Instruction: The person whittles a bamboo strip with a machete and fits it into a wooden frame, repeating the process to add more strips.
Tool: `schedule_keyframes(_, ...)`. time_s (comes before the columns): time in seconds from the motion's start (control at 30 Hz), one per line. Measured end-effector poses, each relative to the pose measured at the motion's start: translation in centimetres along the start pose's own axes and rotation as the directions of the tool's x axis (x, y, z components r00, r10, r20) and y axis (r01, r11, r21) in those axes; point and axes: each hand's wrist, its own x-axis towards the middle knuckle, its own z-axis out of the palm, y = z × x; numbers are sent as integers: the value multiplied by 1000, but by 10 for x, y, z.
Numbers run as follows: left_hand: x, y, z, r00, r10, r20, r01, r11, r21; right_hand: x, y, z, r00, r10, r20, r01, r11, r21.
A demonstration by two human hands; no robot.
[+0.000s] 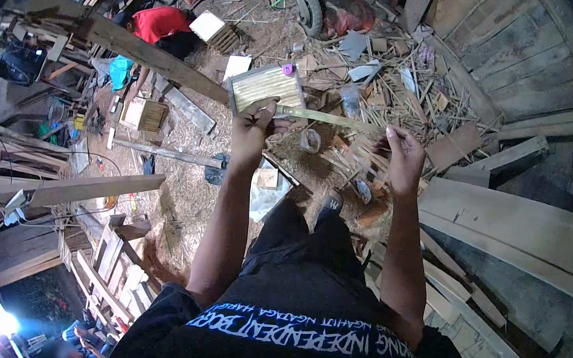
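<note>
A thin pale bamboo strip is stretched level between my two hands. My left hand is closed on its left end, just below a flat framed panel of bamboo slats with a small purple object at its top corner. My right hand pinches the strip's right end with the fingers closed. My dark-trousered legs and a black shirt with blue lettering fill the lower middle of the view.
Loose bamboo slivers and offcuts litter the sawdust floor. Wide grey planks lie to the right and a long beam runs diagonally at the left. A small slatted crate, a red cloth and a wheel sit beyond.
</note>
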Motion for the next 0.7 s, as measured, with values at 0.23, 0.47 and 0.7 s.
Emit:
schedule_keyframes(0.23, 29, -20, 20, 997, -29, 69, 26, 999, 45, 18, 12, -26, 997, 12, -74, -18, 997, -74)
schedule_keyframes(0.47, 67, -56, 37, 978, -144, 148, 144, 990, 7, 28, 48, -54, 978, 51, -200, -72, 992, -102)
schedule_keyframes(0.7, 131, -142, 46, 930, -182, 319, 205, 978, -41, 40, 101, -80, 948, 75, -310, -112, 988, -105)
